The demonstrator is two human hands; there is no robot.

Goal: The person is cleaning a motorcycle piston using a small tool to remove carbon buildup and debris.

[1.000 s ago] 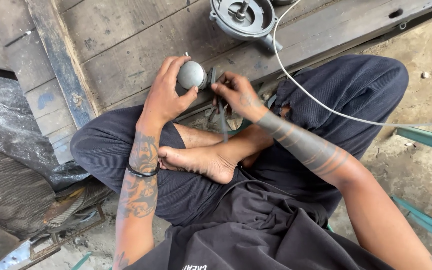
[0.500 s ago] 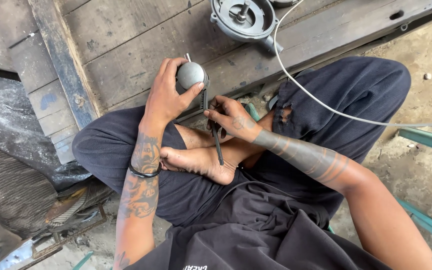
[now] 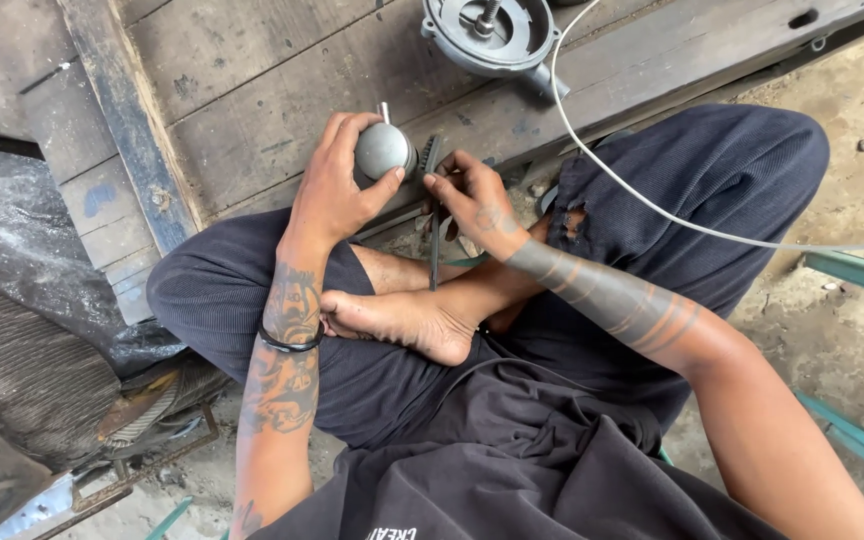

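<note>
Left hand (image 3: 337, 190): fingers curled around a rounded grey metal part (image 3: 382, 150), thumb on its near side, fingers over the top. Firm hold. Part is dome-shaped, dull grey, smooth, with a short thin pin standing out of its upper end. It sits above the person's left knee, at the edge of the wooden platform (image 3: 252, 90).

Right hand (image 3: 472, 200): fingers pinched closed on a slim dark tool (image 3: 435, 215). Tool stands nearly upright; its ridged upper end lies just beside the grey part, touching or almost touching its right side; cannot tell which. Lower shaft runs down in front of the bare foot (image 3: 407, 320).

Person sits cross-legged in dark trousers; black band on the left wrist.

Containers: a round grey metal housing (image 3: 492, 35) lies open side up on the platform, well apart from the hands. Inside it, a central threaded stud is visible; the rest of the inside is too dark to read. A white cable (image 3: 652, 210) runs from beside the housing across the right knee toward the right edge.

Change from half a second ago: the grey part is in much the same place in the left hand. The right hand has come up, from lower over the shin to level with the part, and the tool now stands straighter beside it.
</note>
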